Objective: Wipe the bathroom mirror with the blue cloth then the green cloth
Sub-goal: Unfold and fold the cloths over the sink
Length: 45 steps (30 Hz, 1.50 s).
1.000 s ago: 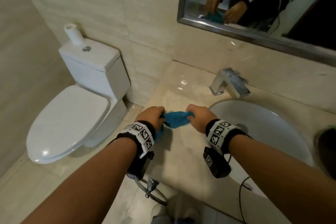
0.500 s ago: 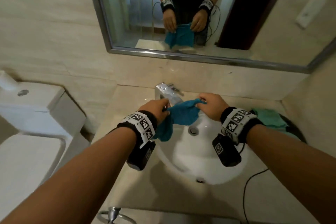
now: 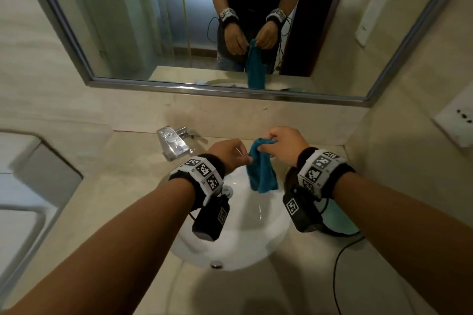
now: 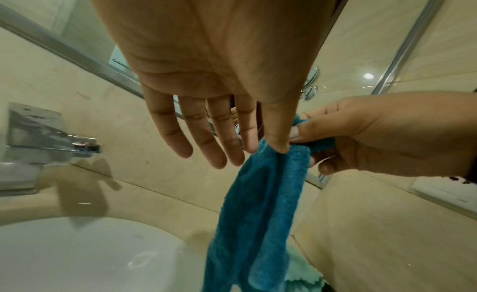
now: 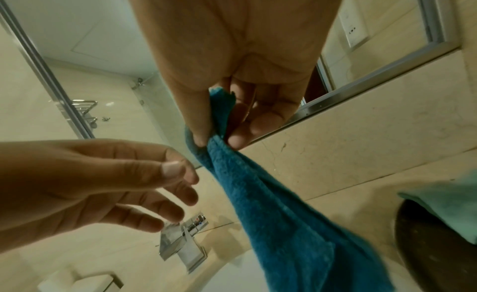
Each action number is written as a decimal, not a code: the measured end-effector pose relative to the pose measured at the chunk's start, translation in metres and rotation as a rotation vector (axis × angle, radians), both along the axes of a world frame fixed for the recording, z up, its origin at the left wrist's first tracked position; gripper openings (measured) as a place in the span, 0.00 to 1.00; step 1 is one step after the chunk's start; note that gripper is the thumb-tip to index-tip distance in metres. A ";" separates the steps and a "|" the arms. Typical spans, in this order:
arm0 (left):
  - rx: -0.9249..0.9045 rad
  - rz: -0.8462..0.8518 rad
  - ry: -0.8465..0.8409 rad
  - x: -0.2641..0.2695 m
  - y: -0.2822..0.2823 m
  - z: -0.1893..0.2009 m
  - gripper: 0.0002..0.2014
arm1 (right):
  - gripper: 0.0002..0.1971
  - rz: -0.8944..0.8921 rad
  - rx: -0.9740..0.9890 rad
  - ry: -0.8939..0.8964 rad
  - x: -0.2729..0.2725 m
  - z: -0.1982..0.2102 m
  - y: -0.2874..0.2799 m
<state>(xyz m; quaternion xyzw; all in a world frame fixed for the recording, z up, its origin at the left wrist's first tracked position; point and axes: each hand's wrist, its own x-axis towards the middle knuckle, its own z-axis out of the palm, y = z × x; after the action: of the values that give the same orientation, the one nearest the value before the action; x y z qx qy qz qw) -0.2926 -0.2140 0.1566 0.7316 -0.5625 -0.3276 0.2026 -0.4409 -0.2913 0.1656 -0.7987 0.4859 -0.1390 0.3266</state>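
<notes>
Progress entry, early stage: neither cloth had yet reached the glass, as far as the views showed.

Blue cloth [image 3: 261, 171]: gathered at its top edge in the grip of the right hand [image 3: 286, 146], pinched between thumb and curled fingers, the rest hanging in a loose fold below that grip, over the sink [image 3: 243, 245]. It was not bunched into a wiping pad and not touching the mirror.

Left hand [image 3: 227, 153]: just beside the right-hand grip, fingers mostly straight and spread in the left wrist view. Thumb tip met the cloth's top edge near the right thumb; whether it pinched or only touched could not be settled, though the right wrist view showed the fingers relaxed and apart from the fabric. Judged as holding nothing.

Mirror [image 3: 128, 20]: well above and beyond both hands, framed in metal, showing the reflection of the hands and hanging cloth. No wipe marks or streaks could be made out, so no part could be counted as cleaned.

Green cloth [image 3: 335, 220]: lay below and behind the right wrist, on a dark round item on the counter [image 3: 128, 174], partly hidden by the wrist camera. Untouched.

Tap [image 3: 174, 143]: to the left of the left hand, at the back of the sink.

Remaining, by judgement: raise the blue cloth to the glass and wipe; put it down; take the green cloth; wipe again. Effectively the whole task was still ahead.
</notes>
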 end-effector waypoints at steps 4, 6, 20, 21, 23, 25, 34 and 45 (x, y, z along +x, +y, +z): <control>-0.018 -0.025 -0.004 -0.015 -0.013 0.011 0.12 | 0.08 -0.044 0.051 -0.070 -0.006 0.004 -0.007; -0.025 -0.048 -0.028 -0.016 -0.019 0.014 0.14 | 0.08 -0.032 0.098 -0.126 -0.006 0.006 -0.012; -0.077 -0.061 -0.070 0.021 -0.040 0.019 0.09 | 0.08 0.090 0.148 -0.177 0.019 0.016 -0.022; -0.070 -0.059 -0.086 0.026 -0.040 0.017 0.08 | 0.08 0.058 0.112 -0.161 0.019 0.015 -0.025; -0.059 -0.052 -0.126 0.038 -0.039 0.013 0.07 | 0.07 -0.020 0.073 -0.124 0.016 0.016 -0.033; -0.048 -0.034 -0.153 0.049 -0.037 0.009 0.08 | 0.05 -0.067 0.108 -0.123 0.014 0.017 -0.037; 0.078 -0.036 -0.340 0.074 -0.030 -0.003 0.12 | 0.06 -0.118 0.066 -0.166 0.023 0.014 -0.037; 0.078 0.150 -0.058 0.091 -0.028 -0.019 0.05 | 0.04 -0.361 0.208 -0.120 0.016 0.010 -0.042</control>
<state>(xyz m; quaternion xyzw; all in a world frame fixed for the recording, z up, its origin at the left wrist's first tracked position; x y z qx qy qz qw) -0.2016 -0.2420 0.1380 0.7882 -0.4984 -0.3119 0.1817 -0.4253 -0.3333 0.1761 -0.6508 0.6126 -0.1918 0.4055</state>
